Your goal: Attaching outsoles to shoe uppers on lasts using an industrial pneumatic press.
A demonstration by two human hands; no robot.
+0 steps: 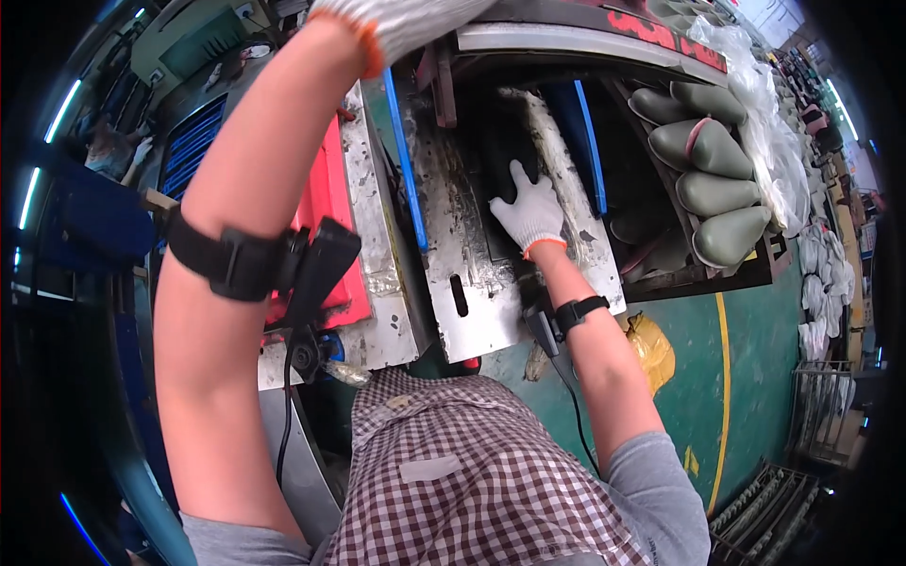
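Observation:
My right hand (530, 212), in a white knit glove with an orange cuff, is over a worn metal plate (477, 321). Its thumb and fingers are spread, and nothing shows in its grip. Beneath and beyond it is a dark surface whose kind I cannot make out. My left hand (406, 24), gloved the same way, reaches up to the top edge of the view. It is smeared by motion and its fingers are cut off, beside the metal edge of a raised frame (585, 42). Blue bars (404, 160) flank the plate on both sides.
On the right, a rack (746, 278) holds several grey-green boots (725, 193), with clear plastic sheeting (764, 123) next to them. A red tray (330, 236) lies to the left. A yellow bag (651, 349) rests on the green floor. Another person's gloved hand (142, 151) shows far left.

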